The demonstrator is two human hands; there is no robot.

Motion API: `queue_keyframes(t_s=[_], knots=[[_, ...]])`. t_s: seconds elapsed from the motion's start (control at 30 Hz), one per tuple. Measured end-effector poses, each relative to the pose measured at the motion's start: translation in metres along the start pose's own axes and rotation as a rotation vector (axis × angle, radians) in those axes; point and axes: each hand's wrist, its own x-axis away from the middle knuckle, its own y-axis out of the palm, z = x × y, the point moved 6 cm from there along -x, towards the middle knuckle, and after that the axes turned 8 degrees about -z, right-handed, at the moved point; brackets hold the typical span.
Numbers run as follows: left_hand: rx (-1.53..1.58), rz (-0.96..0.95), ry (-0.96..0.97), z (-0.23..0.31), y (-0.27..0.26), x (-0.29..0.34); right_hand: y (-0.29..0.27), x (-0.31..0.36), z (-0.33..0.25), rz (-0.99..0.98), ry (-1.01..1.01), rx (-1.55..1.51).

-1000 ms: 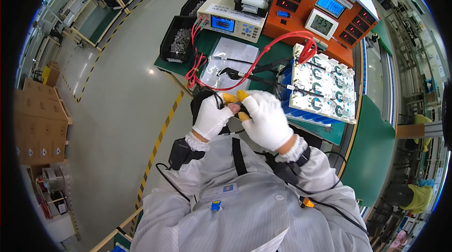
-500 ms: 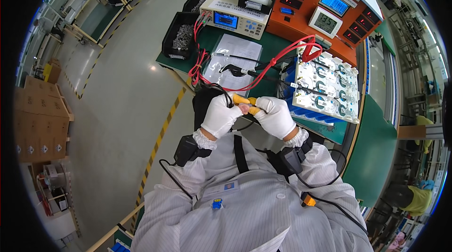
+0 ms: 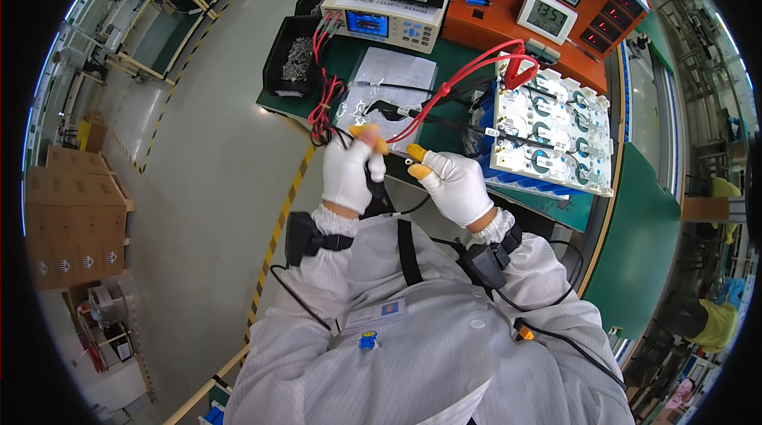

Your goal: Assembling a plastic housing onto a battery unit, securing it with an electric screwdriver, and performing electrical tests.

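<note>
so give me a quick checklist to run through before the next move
1. Right hand pinching the small ring-ended piece: ok, at its yellow fingertips.
2. Left hand grip: cannot tell, fingers blurred.
3. Hands apart: ok, a gap shows between them.
4. Red leads untangled: not ok, bunched beside the black parts bin.
5. Bench meter screen lit: ok.

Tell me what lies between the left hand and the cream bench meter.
In the head view, a printed sheet lies between the left hand and the cream bench meter, with black leads crossing it.
</note>
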Motion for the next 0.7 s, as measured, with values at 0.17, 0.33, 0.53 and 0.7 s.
queue_keyframes(t_s=[0.17,0.33,0.53,0.7], knots=[[0.039,0.101,0.107,0.015,0.006,-0.022,0.012,0.008,-0.005,-0.272,-0.032,0.239],[0.058,0.103,0.124,0.012,0.010,-0.026,0.013,0.011,-0.003,-0.267,-0.037,0.352],[0.005,0.067,0.120,0.004,0.015,-0.027,0.014,0.009,-0.006,-0.322,-0.069,0.442],[-0.010,0.105,0.114,0.003,0.012,-0.030,0.015,0.008,-0.009,-0.275,-0.104,0.467]])
